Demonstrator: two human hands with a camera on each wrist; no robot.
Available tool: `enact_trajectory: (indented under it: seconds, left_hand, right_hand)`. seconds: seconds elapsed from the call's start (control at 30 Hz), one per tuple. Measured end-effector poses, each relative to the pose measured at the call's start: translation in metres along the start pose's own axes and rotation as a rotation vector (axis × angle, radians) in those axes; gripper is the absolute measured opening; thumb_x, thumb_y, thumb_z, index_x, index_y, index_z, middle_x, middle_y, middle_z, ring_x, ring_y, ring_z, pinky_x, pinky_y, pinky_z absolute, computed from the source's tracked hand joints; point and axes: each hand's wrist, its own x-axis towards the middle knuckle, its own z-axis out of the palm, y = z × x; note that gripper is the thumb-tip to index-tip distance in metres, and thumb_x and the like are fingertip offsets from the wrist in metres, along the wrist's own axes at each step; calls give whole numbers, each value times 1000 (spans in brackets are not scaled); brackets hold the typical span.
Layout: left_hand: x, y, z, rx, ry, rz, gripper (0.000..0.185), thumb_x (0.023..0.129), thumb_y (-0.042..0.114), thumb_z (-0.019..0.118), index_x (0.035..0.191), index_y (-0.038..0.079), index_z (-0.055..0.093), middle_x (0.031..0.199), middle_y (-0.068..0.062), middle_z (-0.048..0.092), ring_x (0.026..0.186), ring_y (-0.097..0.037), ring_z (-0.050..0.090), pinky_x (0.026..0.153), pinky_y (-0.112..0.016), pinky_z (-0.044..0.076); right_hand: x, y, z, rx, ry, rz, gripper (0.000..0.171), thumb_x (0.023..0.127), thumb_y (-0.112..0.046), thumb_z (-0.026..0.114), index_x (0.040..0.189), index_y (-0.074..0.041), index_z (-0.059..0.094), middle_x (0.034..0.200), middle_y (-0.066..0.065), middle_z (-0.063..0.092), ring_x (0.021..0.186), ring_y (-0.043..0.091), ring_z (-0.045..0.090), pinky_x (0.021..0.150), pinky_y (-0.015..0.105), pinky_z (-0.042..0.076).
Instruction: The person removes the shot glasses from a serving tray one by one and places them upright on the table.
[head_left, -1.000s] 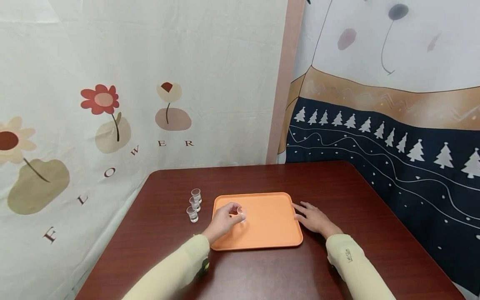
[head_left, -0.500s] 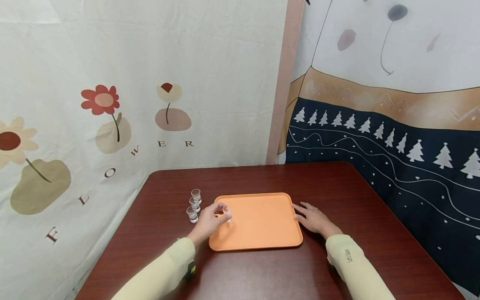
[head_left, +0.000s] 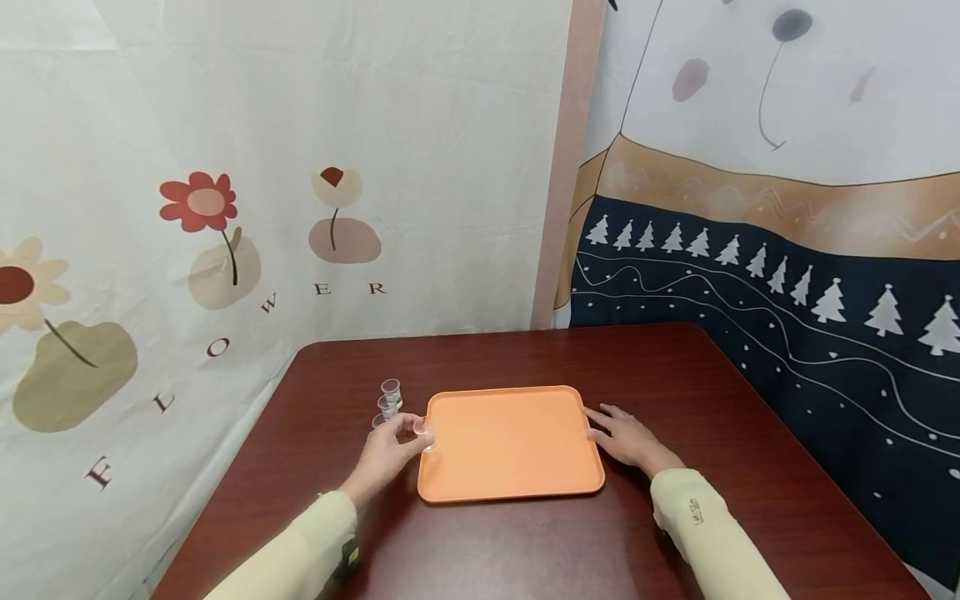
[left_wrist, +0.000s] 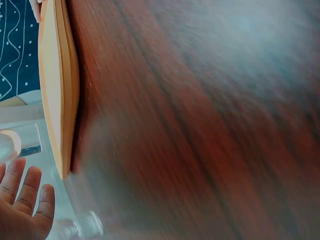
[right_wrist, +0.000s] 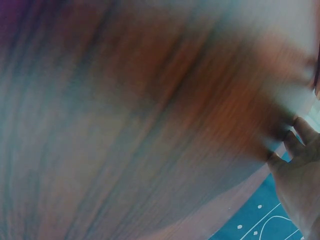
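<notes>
Thumb and fingers of my left hand (head_left: pixel 386 450) pinch a small clear shot glass (head_left: pixel 424 433) over the left edge of the orange tray (head_left: pixel 517 442). In the left wrist view the held glass (left_wrist: pixel 25 142) has clear liquid in it, beyond the fingers. My right hand (head_left: pixel 628 437) lies with spread fingers on the table, its fingertips at the tray's right rim. Three more clear glasses stand in a row left of the tray: a far one (head_left: pixel 392 392), a middle one (head_left: pixel 387 406), and a near one partly hidden by my left hand.
The dark red-brown wooden table (head_left: pixel 517 550) extends around the tray on all sides. Behind it hangs a pale cloth with flower prints (head_left: pixel 450 167), and to the right a dark blue one with white trees (head_left: pixel 750 308).
My left hand has moved left with the glass, from over the tray's inside to its left edge. It now covers part of the near glass. My right hand has stayed put.
</notes>
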Motion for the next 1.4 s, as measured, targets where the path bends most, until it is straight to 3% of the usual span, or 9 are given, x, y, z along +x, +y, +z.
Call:
enact_trajectory:
  seconds: [0.17, 0.63, 0.93, 1.4]
  left_hand:
    - [-6, -8, -13, 53, 29, -1, 29, 83, 14, 81, 106, 3, 68, 98, -5, 71, 93, -23, 67, 85, -37, 54]
    - [-15, -26, -40, 96, 29, -74, 33, 86, 15, 78, 114, 2, 66, 105, -9, 70, 98, -25, 68, 88, -38, 53]
    - [-16, -37, -48, 123, 44, -79, 34, 85, 14, 78, 113, 0, 65, 105, -11, 70, 97, -27, 67, 83, -33, 53]
    - [-17, -47, -53, 199, 31, -96, 37, 85, 19, 79, 112, -1, 65, 104, -11, 70, 97, -28, 64, 84, -41, 51]
  right_hand:
    - [0, -1, -1, 5, -9, 9, 54, 103, -39, 51, 152, -17, 43, 152, 28, 34, 138, 51, 30, 107, 66, 26]
    - [0, 2, 1, -7, -2, 4, 53, 104, -39, 50, 152, -17, 42, 152, 27, 34, 138, 51, 31, 107, 66, 27]
    - [0, -1, 0, -1, -3, -1, 53, 104, -37, 50, 152, -17, 42, 152, 27, 34, 138, 51, 30, 108, 66, 26]
    - [0, -2, 0, 2, -4, 8, 53, 104, -38, 50, 152, -17, 42, 152, 28, 34, 138, 51, 30, 107, 67, 26]
